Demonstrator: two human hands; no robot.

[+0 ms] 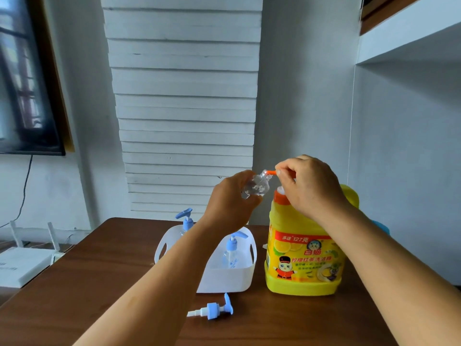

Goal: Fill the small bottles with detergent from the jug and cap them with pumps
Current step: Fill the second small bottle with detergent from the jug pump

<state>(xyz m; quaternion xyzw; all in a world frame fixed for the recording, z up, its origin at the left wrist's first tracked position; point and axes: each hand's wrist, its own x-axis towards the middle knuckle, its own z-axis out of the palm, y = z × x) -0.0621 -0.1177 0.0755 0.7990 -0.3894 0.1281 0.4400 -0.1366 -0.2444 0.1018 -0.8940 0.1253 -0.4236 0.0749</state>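
In basket [225,278]: two bottles [232,253].

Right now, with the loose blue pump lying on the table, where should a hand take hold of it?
Pinch the blue pump at its ribbed collar, from above. It lies flat on the table, tube pointing left and nozzle right, so the collar is the widest, firmest part.
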